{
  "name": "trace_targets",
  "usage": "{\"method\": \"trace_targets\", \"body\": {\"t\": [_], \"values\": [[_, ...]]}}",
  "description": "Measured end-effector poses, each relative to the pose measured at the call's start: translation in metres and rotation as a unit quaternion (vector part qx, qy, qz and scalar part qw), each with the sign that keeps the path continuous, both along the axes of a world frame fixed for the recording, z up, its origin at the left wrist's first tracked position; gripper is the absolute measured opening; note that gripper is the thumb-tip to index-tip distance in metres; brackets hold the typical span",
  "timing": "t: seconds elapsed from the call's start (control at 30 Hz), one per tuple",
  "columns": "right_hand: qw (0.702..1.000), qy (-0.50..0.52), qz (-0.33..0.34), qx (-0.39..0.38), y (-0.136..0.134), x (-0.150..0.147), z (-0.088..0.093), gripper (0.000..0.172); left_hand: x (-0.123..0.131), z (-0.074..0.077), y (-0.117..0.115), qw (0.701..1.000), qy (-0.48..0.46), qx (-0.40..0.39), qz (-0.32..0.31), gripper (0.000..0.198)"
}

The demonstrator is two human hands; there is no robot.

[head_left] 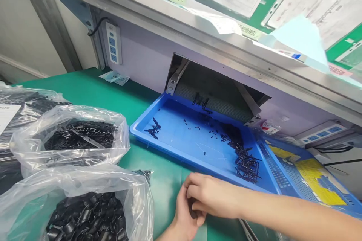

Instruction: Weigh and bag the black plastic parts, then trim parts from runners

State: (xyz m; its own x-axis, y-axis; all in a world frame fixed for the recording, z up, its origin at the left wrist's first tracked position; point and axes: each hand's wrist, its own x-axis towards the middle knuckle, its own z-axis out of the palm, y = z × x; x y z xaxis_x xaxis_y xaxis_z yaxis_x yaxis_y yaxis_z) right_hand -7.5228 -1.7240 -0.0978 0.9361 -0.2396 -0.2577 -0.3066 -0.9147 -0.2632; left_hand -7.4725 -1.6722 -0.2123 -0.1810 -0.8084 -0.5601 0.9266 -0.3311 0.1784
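Note:
My left hand (184,215) and my right hand (210,195) meet over the green table, just in front of the blue tray (175,158). The fingers of both are curled in against each other, and whatever they grip is hidden between them. Thin black plastic parts (247,163) lie heaped along the tray's right side, with small bits scattered over its floor. To the left, an open clear bag (141,199) holds rounded black plastic pieces (87,214). Behind that bag, another one (121,131) contains long black toothed strips (85,133).
A conveyor belt (217,90) slopes through a wall opening onto the tray's back edge. Power strips (113,43) hang on the wall. A blue perforated basket (299,180) with yellow patches stands at right. A metal shelf edge (169,11) crosses above. More bagged parts (36,99) lie far left.

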Motion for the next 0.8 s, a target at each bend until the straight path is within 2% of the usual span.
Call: {"method": "trace_targets", "body": {"t": [0.1, 0.17, 0.27, 0.4, 0.53, 0.63, 0.73, 0.8], "values": [[0.998, -0.039, -0.008, -0.039, -0.016, -0.002, -0.001, 0.020, -0.001, -0.002, -0.001, 1.000, 0.000, 0.005, -0.015, 0.036], [0.990, -0.076, -0.062, -0.100, -0.045, 0.001, -0.004, 0.031, 0.001, -0.001, -0.001, 0.998, 0.011, -0.057, -0.039, 0.031], [0.972, -0.072, -0.148, -0.169, -0.103, 0.015, -0.025, 0.039, 0.003, 0.000, -0.002, 0.993, 0.026, -0.106, -0.039, 0.030], [0.967, 0.001, -0.180, -0.179, -0.163, 0.048, -0.061, 0.054, 0.002, -0.005, -0.005, 0.990, 0.039, -0.125, -0.053, 0.037], [0.960, 0.023, -0.221, -0.168, -0.190, 0.061, -0.072, 0.050, 0.000, -0.009, -0.009, 0.986, 0.052, -0.148, -0.059, 0.040], [0.937, 0.062, -0.300, -0.168, -0.199, 0.037, -0.070, 0.049, 0.001, -0.006, -0.008, 0.990, 0.033, -0.124, -0.060, 0.038], [0.899, 0.117, -0.385, -0.175, -0.204, -0.009, -0.062, 0.047, 0.003, 0.000, -0.005, 0.992, 0.010, -0.110, -0.058, 0.034], [0.866, 0.159, -0.441, -0.174, -0.208, -0.041, -0.050, 0.044, 0.005, 0.002, -0.004, 0.992, 0.003, -0.113, -0.059, 0.032]]}}
